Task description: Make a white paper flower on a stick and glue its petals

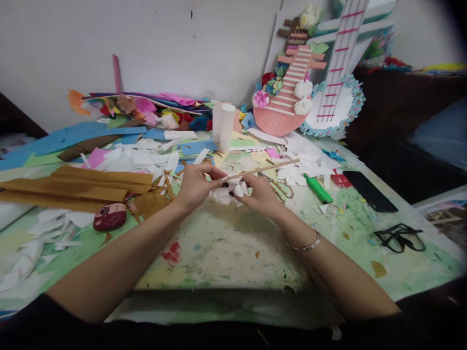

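Both my hands meet over the middle of the table around a white paper flower. My left hand pinches its left side between thumb and fingers. From the other side, my right hand is closed on its petals. A thin light-brown stick runs from between the fingers up to the right; which fingers grip it is partly hidden. Just beyond my right hand lie gold-handled scissors. White paper petals rest behind them, and a green tube is further right.
Brown crepe paper and a dark red rounded object lie left. White scraps are heaped behind. A white paper roll stands upright. Paper instruments lean on the wall. A phone and glasses lie right.
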### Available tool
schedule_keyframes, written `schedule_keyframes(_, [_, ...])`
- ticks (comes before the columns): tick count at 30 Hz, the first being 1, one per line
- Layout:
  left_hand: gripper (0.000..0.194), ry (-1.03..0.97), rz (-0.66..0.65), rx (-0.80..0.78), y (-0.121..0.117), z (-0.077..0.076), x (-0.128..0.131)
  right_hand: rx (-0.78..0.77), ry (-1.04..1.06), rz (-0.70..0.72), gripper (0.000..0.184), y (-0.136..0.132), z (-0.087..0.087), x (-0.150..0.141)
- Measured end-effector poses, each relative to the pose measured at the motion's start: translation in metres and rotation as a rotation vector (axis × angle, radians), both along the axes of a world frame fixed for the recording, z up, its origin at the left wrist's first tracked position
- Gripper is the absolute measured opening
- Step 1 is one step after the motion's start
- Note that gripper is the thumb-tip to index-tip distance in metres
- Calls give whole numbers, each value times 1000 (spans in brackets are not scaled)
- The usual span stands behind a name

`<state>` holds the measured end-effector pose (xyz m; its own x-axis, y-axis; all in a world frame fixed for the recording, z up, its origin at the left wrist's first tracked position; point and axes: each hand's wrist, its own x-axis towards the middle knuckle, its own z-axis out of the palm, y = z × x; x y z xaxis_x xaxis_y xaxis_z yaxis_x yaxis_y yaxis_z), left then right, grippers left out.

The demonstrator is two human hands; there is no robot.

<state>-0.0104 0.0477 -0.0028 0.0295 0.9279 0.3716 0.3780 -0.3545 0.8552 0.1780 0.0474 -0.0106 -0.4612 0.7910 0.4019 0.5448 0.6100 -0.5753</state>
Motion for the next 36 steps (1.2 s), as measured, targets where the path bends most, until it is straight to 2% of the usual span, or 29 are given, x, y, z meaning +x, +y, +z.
schedule_keyframes(5, [7, 68, 23, 111, -3, 2, 2, -70, 72, 119, 20, -5, 8, 0])
schedule_keyframes(10, [8, 89, -34, 97, -4, 5, 3, -23, 332, 53, 30, -5, 10, 1])
schedule_keyframes(14, [12, 76, -127, -24, -3, 3, 2, -66, 473, 71, 24, 2, 7, 4])
schedule_keyframes(19, [19, -81, -401, -255, -1, 1, 3, -189, 564, 100, 22, 4, 6, 6])
schedule_keyframes(21, [18, -129, -480, -328, -2, 2, 3, -263, 583, 99, 27, 3, 8, 6])
schedule_keyframes(24, [16, -155, -521, -400, -3, 4, 4, -346, 570, 91, 33, 1, 11, 5])
schedule_keyframes(30, [22, -193, -510, -434, -3, 5, 2, -290, 525, 101, 31, 2, 13, 6])
schedule_keyframes(36, [25, -86, -575, -373, -1, 7, -4, -309, 520, 121, 32, 5, 13, 9])
